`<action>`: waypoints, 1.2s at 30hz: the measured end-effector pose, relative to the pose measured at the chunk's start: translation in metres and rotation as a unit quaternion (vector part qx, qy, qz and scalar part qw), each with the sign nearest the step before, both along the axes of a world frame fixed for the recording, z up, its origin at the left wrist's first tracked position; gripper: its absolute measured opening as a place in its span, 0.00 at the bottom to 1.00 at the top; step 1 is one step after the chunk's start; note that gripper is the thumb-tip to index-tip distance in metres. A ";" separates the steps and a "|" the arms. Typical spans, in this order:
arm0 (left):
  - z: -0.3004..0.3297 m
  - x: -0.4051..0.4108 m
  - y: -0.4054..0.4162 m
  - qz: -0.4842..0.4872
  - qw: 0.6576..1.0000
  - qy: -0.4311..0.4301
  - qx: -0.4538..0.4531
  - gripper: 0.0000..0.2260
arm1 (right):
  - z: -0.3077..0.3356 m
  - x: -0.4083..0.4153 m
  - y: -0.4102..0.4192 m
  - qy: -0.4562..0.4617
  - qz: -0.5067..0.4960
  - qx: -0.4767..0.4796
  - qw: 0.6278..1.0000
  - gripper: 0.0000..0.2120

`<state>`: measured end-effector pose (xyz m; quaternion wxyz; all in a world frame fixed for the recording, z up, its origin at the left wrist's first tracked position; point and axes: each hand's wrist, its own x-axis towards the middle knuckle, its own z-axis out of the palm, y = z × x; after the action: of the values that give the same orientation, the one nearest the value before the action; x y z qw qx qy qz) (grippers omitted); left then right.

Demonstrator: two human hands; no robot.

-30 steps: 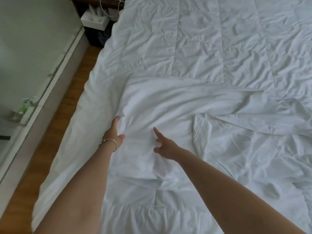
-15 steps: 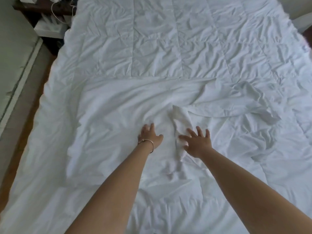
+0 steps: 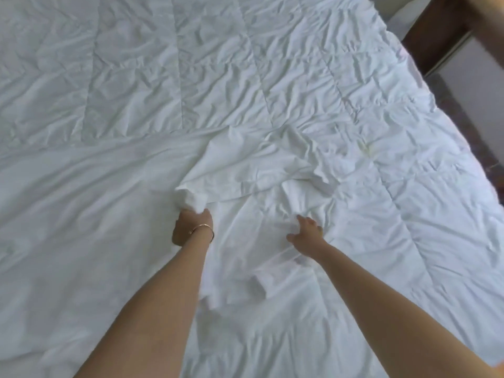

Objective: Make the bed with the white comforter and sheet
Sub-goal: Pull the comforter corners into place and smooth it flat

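A quilted white comforter (image 3: 245, 77) covers the bed. A smooth white sheet (image 3: 95, 186) lies on top of it, flat on the left and rumpled toward the middle. The left hand (image 3: 191, 225), with a thin bracelet (image 3: 203, 227) at the wrist, grips a bunched fold of the sheet, fingers curled into the cloth. The right hand (image 3: 306, 231) rests on the sheet just beside it, fingers (image 3: 305, 219) spread and relaxed, pinching nothing. Dark wooden furniture (image 3: 441, 36) stands at the upper right.
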<state>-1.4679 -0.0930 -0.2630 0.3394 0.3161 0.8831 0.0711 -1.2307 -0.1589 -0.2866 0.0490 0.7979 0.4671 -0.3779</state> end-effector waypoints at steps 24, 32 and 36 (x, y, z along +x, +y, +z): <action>-0.017 0.230 0.049 -0.048 0.970 -0.220 0.097 0.27 | -0.013 0.111 0.088 0.192 -0.145 0.207 0.948 0.58; -0.016 0.177 0.044 -0.106 0.974 -0.196 0.030 0.27 | -0.007 0.100 0.105 -0.082 -0.085 0.165 0.979 0.64; -0.017 0.160 0.033 -0.131 0.970 -0.203 -0.005 0.32 | 0.002 0.096 0.104 0.021 -0.091 0.085 0.992 0.53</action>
<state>-1.3078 -0.0602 -0.2795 0.5200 0.4064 0.7466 0.0840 -1.1347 -0.0552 -0.2846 -0.0630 0.8304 0.4239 -0.3561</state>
